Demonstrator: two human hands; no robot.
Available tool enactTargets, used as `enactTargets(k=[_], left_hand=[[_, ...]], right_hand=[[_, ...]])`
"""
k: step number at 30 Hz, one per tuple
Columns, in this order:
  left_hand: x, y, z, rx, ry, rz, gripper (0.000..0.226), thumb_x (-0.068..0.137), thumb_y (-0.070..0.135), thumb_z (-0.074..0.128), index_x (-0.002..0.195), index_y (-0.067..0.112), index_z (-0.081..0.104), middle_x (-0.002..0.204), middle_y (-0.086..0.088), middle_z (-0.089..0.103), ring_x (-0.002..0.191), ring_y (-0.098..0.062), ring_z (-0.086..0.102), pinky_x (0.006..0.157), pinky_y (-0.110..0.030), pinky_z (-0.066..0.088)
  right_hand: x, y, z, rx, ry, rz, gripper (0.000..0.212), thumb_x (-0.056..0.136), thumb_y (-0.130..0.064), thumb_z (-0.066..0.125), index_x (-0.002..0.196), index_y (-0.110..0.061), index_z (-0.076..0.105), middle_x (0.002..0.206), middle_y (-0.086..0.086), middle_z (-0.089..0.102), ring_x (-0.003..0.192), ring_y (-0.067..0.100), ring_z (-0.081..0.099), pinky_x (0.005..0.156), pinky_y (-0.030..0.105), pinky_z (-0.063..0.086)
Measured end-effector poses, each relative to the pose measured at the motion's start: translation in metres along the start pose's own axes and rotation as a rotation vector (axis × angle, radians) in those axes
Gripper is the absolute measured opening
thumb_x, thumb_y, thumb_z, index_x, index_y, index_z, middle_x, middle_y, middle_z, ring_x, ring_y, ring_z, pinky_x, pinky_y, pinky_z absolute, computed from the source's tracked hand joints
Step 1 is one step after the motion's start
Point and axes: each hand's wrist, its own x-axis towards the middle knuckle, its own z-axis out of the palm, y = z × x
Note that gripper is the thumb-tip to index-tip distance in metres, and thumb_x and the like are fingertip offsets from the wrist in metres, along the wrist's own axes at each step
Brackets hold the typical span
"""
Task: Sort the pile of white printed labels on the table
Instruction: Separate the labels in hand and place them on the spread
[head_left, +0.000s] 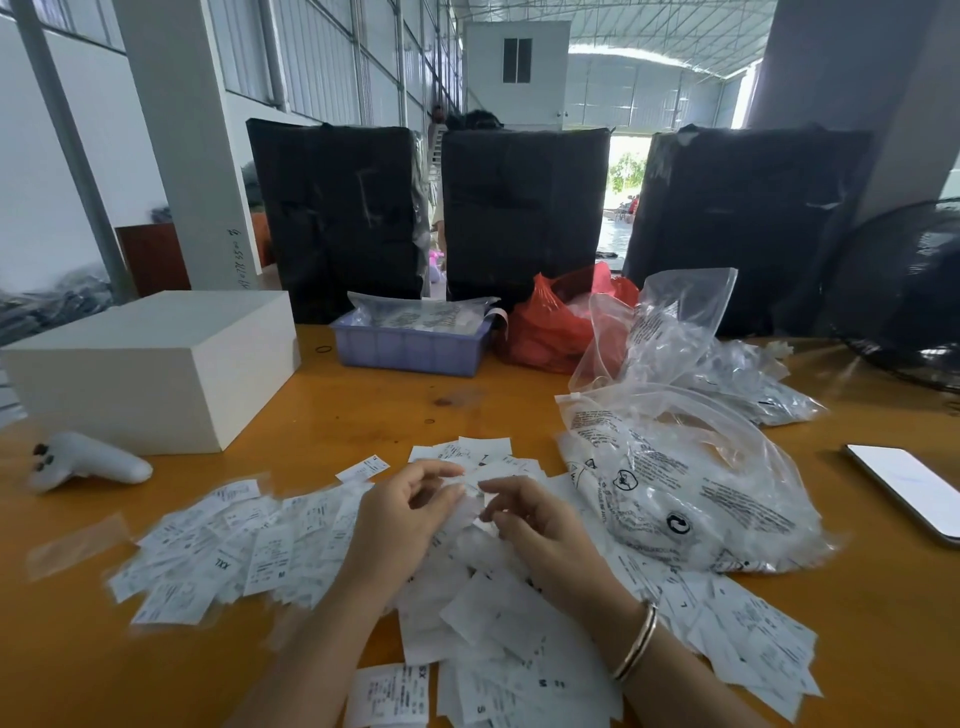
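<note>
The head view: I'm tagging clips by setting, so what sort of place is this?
Probably a garment warehouse or packing workshop: size-printed white labels heaped on an orange worktable, black-wrapped bales standing behind it, and a high corrugated metal roof.

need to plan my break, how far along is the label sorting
Early on, it looks like. Done: nothing clearly; no neat stacks show, only a loose spread of labels at the left. In hand: the left hand and right hand meet over the pile's middle, fingers curled around blurred white labels. Left: most of the pile, still jumbled across the table.
</note>
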Motion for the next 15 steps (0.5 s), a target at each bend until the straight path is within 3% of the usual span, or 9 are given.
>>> enactTargets(k=[3,9,12,15], left_hand=[[0.008,-0.007,-0.012,0.122,0.148,-0.031,0.012,0.088,0.024,0.066,0.088,0.036,0.063,0.08,0.014,0.065,0.064,-0.01,0.061,0.047,-0.012,0.046],[0.014,-0.026,-0.027,0.555,0.2,0.017,0.022,0.086,0.011,0.068,0.107,0.018,0.067,0.114,-0.001,0.059,0.073,-0.004,0.049,0.056,-0.013,0.038],[0.013,-0.025,-0.028,0.703,0.249,0.093,0.023,0.08,0.009,0.073,0.103,0.015,0.07,0.115,-0.007,0.061,0.094,-0.02,0.056,0.07,-0.028,0.05],[0.012,-0.022,-0.021,0.762,0.265,0.223,0.019,0.075,0.006,0.076,0.093,0.012,0.073,0.108,-0.012,0.065,0.096,-0.032,0.058,0.072,-0.041,0.05]], right_hand=[[0.003,-0.008,-0.007,0.045,0.201,-0.043,0.033,0.093,-0.002,0.049,0.098,-0.032,0.061,0.08,-0.01,0.066,0.07,0.015,0.056,0.064,0.025,0.049],[0.012,-0.019,-0.052,0.073,0.62,-0.067,0.034,0.093,0.001,0.045,0.086,-0.025,0.065,0.077,-0.007,0.066,0.062,0.009,0.053,0.055,0.021,0.046],[0.018,-0.014,-0.079,-0.061,0.748,-0.011,0.031,0.091,0.003,0.046,0.089,-0.02,0.067,0.083,-0.006,0.065,0.061,0.007,0.053,0.054,0.019,0.044],[0.028,-0.006,-0.111,-0.293,0.768,0.043,0.028,0.092,0.0,0.048,0.096,-0.016,0.07,0.095,0.0,0.067,0.056,0.002,0.048,0.048,0.013,0.04]])
